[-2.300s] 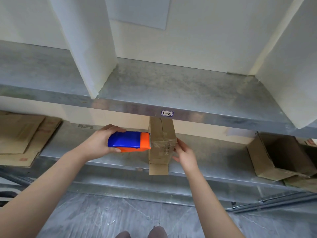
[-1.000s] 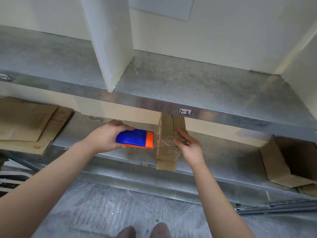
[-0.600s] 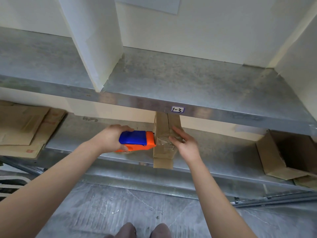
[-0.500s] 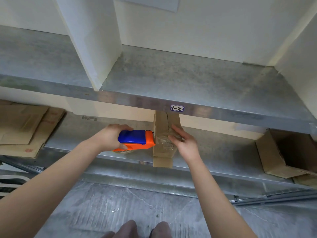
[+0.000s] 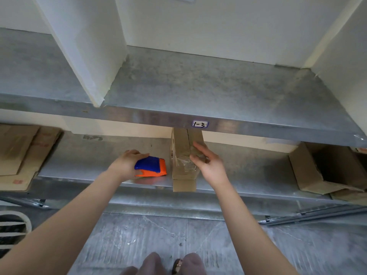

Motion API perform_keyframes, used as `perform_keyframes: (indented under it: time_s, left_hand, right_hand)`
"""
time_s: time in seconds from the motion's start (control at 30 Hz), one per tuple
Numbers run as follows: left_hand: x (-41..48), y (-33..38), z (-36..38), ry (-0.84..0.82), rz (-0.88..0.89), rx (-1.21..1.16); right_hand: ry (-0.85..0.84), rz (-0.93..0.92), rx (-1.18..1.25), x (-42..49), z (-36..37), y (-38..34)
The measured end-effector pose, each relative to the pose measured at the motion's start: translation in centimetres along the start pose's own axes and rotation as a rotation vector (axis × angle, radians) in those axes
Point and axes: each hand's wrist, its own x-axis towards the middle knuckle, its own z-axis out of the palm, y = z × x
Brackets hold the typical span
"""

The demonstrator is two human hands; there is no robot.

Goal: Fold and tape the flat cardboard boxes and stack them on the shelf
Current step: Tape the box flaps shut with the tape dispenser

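A narrow cardboard box (image 5: 181,147) sits at the front edge of the lower shelf (image 5: 248,175), its loose flap (image 5: 184,185) hanging past that edge. The right hand (image 5: 211,167) lies on the box's wrinkled clear tape (image 5: 185,165), fingers (image 5: 200,149) straight and pressing. The left hand (image 5: 126,165) curls its fingers round a blue and orange tape dispenser (image 5: 152,168) just beside the box. Likely risks are that the overhanging box tips off when released, or that the wrinkled tape peels.

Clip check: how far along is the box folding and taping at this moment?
Done: the narrow box on the lower shelf is folded, with clear tape across its top. In hand: right hand presses that tape; left hand holds the tape dispenser beside it. Left: flat cardboard at left lies unfolded.
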Motion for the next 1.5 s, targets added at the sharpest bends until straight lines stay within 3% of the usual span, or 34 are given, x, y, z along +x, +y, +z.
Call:
perform_keyframes:
  time_s: [0.23, 0.37, 0.5, 0.6, 0.73, 0.93, 1.1, 1.17, 1.27, 1.33, 1.5]
  left_hand:
    - [-0.8, 0.6, 0.4, -0.048, -0.015, 0.216]
    - [-2.1, 2.9, -0.5, 0.104, 0.067, 0.116]
    - [-3.6, 7.7, -1.7, 0.416, 0.266, -0.202]
    - [-4.2, 11.0, -1.3, 0.435, 0.406, -0.195]
    - [-3.4, 12.3, -0.4, 0.424, 0.373, -0.214]
    - [-2.0, 11.8, -0.5, 0.429, 0.266, -0.319]
    - [-1.4, 12.1, 0.3, 0.554, 0.225, -0.318]
    - [-1.4, 11.9, 0.2, 0.538, 0.238, -0.358]
    - [-1.5, 9.9, -1.1, 0.284, 0.299, -0.317]
    - [-1.6, 8.8, -2.4, 0.162, 0.313, -0.25]
    - [-0.5, 9.4, -3.5, 0.255, 0.289, -0.303]
  right_hand:
    - [0.032, -0.084, -0.131, -1.0, 0.1, -0.1]
    - [-0.019, -0.063, -0.155, -1.4, -0.3, -0.6]
    - [0.004, -0.096, -0.067, -1.9, -0.8, -0.8]
    - [0.114, -0.215, -0.122, -2.8, -0.9, -0.3]
    - [0.184, -0.318, -0.216, -3.4, -0.4, 0.2]
    - [0.25, -0.248, -0.206, -2.0, -0.3, 0.1]
    - [0.327, -0.268, -0.245, -1.2, 0.8, 0.4]
    - [0.255, -0.266, -0.223, -1.0, 0.2, 0.6]
    - [-0.074, -0.199, -0.119, -0.8, -3.0, 0.6]
    - [-0.199, -0.119, -0.071, -0.7, -4.9, 0.6]
    - [-0.074, -0.071, -0.105, 0.2, -4.5, 0.0]
